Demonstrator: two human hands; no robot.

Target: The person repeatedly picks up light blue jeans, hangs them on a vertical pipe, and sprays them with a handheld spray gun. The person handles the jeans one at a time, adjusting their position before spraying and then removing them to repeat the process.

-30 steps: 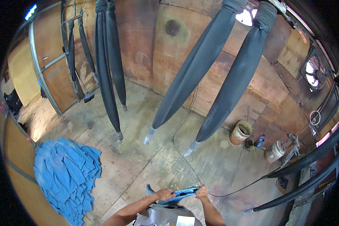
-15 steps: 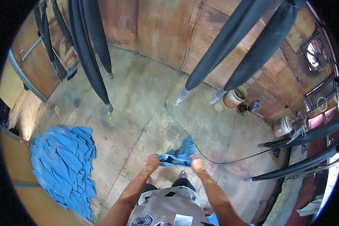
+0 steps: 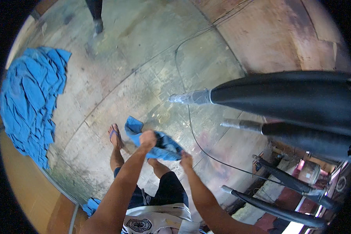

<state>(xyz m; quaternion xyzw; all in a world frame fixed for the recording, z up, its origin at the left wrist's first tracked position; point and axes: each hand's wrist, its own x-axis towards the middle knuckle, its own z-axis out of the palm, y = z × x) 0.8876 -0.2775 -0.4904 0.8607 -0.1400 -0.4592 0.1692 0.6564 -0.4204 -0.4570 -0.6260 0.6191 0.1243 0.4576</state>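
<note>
left hand point(image 3: 147, 139) fisted round a crumpled blue cloth garment point(image 3: 167, 153) | right hand point(image 3: 186, 159) gripping its right end | it's stretched between them, well apart from that big rumpled blue fabric heap point(image 3: 31, 101)

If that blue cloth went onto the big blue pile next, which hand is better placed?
Probably the left hand: it grips the blue cloth and is nearer the big blue pile. The right hand, also on the cloth, is farther from it.
</note>
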